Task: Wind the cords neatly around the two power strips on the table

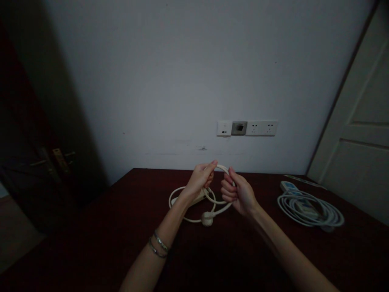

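Note:
Both hands grip a white power cord (pixel 223 167) raised above the dark table, with a short curved stretch of it showing between them. My left hand (pixel 201 177) is closed on the cord, thumb on top. My right hand (pixel 238 190) is closed round it too, fingers curled inward. From below the right hand the cord runs down to a white plug (pixel 207 219). A white power strip (pixel 198 198) lies behind my left wrist, partly hidden by it, with a loop of the same cord around it.
On the right of the dark red table (pixel 127 251) lies a second power strip (pixel 288 186) with a coiled white cord (pixel 330 214) over it. Wall sockets (pixel 261 128) sit above the table's back edge. A white door (pixel 361 134) stands at right, a dark door (pixel 27 154) at left.

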A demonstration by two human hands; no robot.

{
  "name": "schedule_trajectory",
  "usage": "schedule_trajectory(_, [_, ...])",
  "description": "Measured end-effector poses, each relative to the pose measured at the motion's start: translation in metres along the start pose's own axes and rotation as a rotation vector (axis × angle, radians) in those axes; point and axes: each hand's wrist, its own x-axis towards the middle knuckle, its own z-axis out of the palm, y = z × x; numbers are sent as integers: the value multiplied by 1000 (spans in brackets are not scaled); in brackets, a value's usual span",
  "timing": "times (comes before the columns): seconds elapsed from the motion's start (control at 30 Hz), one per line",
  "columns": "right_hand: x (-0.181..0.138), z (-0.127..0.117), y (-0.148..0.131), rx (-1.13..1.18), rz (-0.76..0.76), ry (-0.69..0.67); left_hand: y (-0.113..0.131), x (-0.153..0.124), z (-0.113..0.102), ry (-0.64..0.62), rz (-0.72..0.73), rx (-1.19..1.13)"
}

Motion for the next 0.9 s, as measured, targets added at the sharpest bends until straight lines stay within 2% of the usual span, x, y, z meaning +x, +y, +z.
schedule_trajectory(0.1, [-3, -6, -13, 69, 36, -35, -9, 6, -16, -173, 13, -9])
schedule_trajectory(0.2, [-6, -11, -24, 128, 4, -45, -25, 13, -32, -322, -22, -127])
schedule_trajectory(0.33, [-9, -13, -30, 182, -43, -31, -48, 18, -40, -412, -19, -187])
schedule_trajectory(0.43, [-8, -12, -29, 190, -68, -13, -47, 16, -37, -467, 22, -142])
schedule_trajectory(0.5, [-6, -12, -29, 187, -86, -7, -39, 13, -32, -453, 49, -49])
schedule_trajectory(0.67, [-3, -19, -26, 198, -101, -63, -20, 9, -24, -223, 169, 201])
schedule_trajectory(0.73, [-2, -22, -24, 211, -85, -81, -19, 7, -22, -221, 159, 255])
schedule_trajectory(0.9, [-1, -27, -20, 226, -36, -122, -23, 4, -22, -309, 114, 385])
